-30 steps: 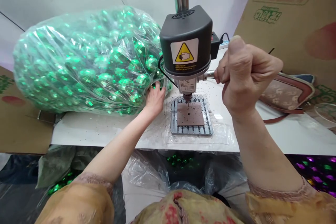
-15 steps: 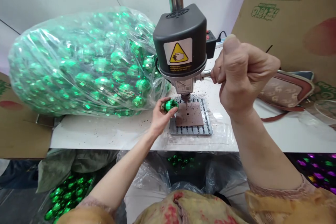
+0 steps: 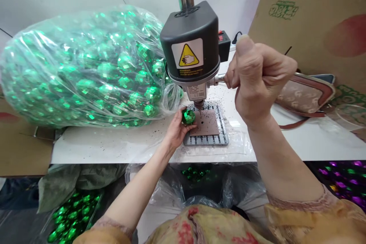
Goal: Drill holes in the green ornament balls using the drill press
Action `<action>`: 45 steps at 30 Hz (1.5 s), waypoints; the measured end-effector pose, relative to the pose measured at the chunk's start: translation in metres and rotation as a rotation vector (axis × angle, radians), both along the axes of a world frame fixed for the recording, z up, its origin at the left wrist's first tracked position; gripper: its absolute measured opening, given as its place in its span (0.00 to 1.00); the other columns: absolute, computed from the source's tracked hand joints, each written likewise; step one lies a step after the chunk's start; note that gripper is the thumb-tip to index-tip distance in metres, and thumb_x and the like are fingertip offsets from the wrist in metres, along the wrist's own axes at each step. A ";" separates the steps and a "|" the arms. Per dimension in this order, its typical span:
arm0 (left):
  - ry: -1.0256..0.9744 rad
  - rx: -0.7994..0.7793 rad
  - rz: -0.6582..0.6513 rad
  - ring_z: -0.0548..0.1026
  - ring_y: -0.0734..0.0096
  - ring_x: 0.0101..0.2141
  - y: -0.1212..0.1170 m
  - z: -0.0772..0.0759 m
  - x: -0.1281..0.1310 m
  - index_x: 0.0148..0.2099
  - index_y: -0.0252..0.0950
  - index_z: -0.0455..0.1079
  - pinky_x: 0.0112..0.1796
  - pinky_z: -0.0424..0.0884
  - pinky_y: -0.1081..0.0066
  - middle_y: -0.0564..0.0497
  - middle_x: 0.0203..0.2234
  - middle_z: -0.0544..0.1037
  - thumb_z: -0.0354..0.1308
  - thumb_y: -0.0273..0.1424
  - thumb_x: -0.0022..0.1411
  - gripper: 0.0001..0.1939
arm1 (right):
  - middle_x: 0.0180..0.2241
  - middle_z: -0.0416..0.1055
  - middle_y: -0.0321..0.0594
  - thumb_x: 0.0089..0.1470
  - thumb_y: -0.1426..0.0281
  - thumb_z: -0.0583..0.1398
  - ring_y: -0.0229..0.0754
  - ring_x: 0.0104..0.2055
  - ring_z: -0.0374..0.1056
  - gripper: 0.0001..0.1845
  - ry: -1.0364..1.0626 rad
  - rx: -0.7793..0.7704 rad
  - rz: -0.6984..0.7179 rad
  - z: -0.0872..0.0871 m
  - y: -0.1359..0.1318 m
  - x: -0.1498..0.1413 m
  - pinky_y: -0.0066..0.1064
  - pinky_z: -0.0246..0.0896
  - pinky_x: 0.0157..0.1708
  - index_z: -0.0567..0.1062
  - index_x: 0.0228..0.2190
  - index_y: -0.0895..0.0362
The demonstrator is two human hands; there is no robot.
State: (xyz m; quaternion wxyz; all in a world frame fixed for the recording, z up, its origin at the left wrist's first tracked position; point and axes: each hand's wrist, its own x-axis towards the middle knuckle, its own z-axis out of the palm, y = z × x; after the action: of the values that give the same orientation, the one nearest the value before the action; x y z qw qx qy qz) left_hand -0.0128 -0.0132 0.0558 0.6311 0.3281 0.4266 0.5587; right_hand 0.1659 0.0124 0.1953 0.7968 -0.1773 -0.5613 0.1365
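Observation:
A shiny green faceted ball is held in the fingers of my left hand, just left of the drill bit. My right hand is closed round the feed lever of a small bench drill press; its grip hides most of the lever. Below the chuck lies a flat brown board with a dark hole in it, on the slotted metal base. Dark shavings are scattered over board and base.
A big clear bag of green balls fills the table's left side. To the right are a patterned purse and a tall cardboard box. Below the table edge, more green balls lie at left and purple and green ones at right.
My left hand has turned the ball and shifted it slightly right, nearer the bit. My right hand stays on the lever. The whole view has moved a little.

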 end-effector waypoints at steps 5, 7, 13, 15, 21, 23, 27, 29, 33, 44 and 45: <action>0.148 0.064 0.046 0.79 0.70 0.36 0.004 -0.007 0.000 0.54 0.41 0.69 0.37 0.77 0.70 0.50 0.42 0.79 0.74 0.42 0.50 0.31 | 0.14 0.51 0.29 0.62 0.62 0.58 0.28 0.16 0.52 0.27 -0.018 -0.003 0.000 -0.001 0.001 0.001 0.30 0.44 0.18 0.57 0.14 0.55; 0.221 0.117 0.109 0.78 0.70 0.38 0.007 -0.013 0.002 0.51 0.39 0.69 0.39 0.75 0.71 0.50 0.40 0.80 0.74 0.44 0.49 0.31 | 0.14 0.50 0.29 0.61 0.63 0.58 0.27 0.16 0.52 0.27 -0.006 0.005 0.008 0.000 0.001 0.001 0.29 0.44 0.18 0.57 0.14 0.56; 0.326 0.225 0.058 0.79 0.66 0.45 0.012 -0.028 0.007 0.51 0.39 0.68 0.50 0.72 0.64 0.48 0.42 0.81 0.74 0.44 0.51 0.30 | 0.14 0.51 0.28 0.61 0.66 0.58 0.25 0.16 0.53 0.26 0.009 0.010 0.043 0.001 -0.001 0.000 0.28 0.42 0.19 0.57 0.14 0.57; 0.355 0.246 0.031 0.78 0.64 0.47 0.013 -0.031 0.009 0.51 0.39 0.67 0.52 0.71 0.63 0.48 0.44 0.80 0.73 0.44 0.52 0.30 | 0.14 0.51 0.28 0.61 0.67 0.58 0.25 0.16 0.53 0.26 0.012 0.016 0.052 0.002 -0.002 0.000 0.29 0.41 0.19 0.57 0.14 0.57; 0.503 0.285 -0.002 0.76 0.60 0.51 0.014 -0.038 0.010 0.54 0.39 0.68 0.56 0.69 0.57 0.46 0.48 0.79 0.72 0.43 0.53 0.30 | 0.15 0.48 0.28 0.61 0.65 0.58 0.25 0.17 0.53 0.26 0.000 -0.012 0.039 0.003 -0.004 0.000 0.28 0.42 0.20 0.56 0.15 0.57; 0.598 0.311 -0.008 0.75 0.56 0.54 0.014 -0.041 0.010 0.55 0.40 0.69 0.58 0.68 0.54 0.44 0.51 0.77 0.72 0.42 0.53 0.30 | 0.15 0.48 0.28 0.61 0.66 0.58 0.25 0.17 0.54 0.26 0.011 -0.017 0.039 0.003 -0.004 0.000 0.28 0.42 0.20 0.56 0.14 0.57; 0.744 0.417 -0.024 0.69 0.51 0.60 0.011 -0.044 0.011 0.56 0.42 0.70 0.62 0.63 0.51 0.44 0.56 0.74 0.73 0.40 0.53 0.30 | 0.15 0.47 0.28 0.60 0.65 0.58 0.25 0.17 0.54 0.26 0.020 -0.019 0.034 0.003 -0.004 -0.001 0.28 0.41 0.20 0.56 0.14 0.57; 0.752 0.460 -0.028 0.67 0.51 0.62 0.009 -0.044 0.015 0.56 0.42 0.70 0.63 0.61 0.52 0.44 0.56 0.74 0.73 0.40 0.53 0.29 | 0.15 0.47 0.29 0.60 0.65 0.58 0.25 0.17 0.53 0.27 0.023 -0.010 0.045 0.003 -0.003 -0.001 0.28 0.41 0.20 0.56 0.14 0.57; 0.670 0.450 -0.042 0.73 0.56 0.56 0.005 -0.042 0.022 0.57 0.40 0.68 0.58 0.68 0.56 0.44 0.55 0.74 0.71 0.41 0.55 0.30 | 0.15 0.46 0.29 0.61 0.67 0.59 0.25 0.16 0.52 0.26 0.028 0.021 0.075 0.003 -0.001 -0.001 0.28 0.40 0.20 0.57 0.14 0.57; 0.624 0.420 -0.032 0.73 0.56 0.55 0.002 -0.039 0.025 0.56 0.40 0.68 0.59 0.66 0.55 0.44 0.55 0.74 0.72 0.39 0.54 0.30 | 0.12 0.45 0.32 0.60 0.61 0.59 0.34 0.14 0.47 0.30 -0.003 -0.064 -0.079 -0.018 -0.010 -0.002 0.39 0.39 0.18 0.53 0.12 0.54; 0.629 0.419 -0.026 0.72 0.56 0.56 0.002 -0.039 0.025 0.56 0.40 0.68 0.60 0.65 0.55 0.44 0.54 0.74 0.72 0.39 0.54 0.30 | 0.11 0.45 0.32 0.60 0.62 0.59 0.34 0.14 0.46 0.31 0.012 -0.038 -0.076 -0.019 -0.010 -0.002 0.39 0.38 0.18 0.53 0.12 0.54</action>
State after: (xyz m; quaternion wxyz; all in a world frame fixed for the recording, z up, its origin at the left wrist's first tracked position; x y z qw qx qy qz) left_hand 0.0118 -0.0112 0.0168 0.3954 0.6110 0.4718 0.4978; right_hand 0.1638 0.0024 0.1760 0.8013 -0.2128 -0.5466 0.1177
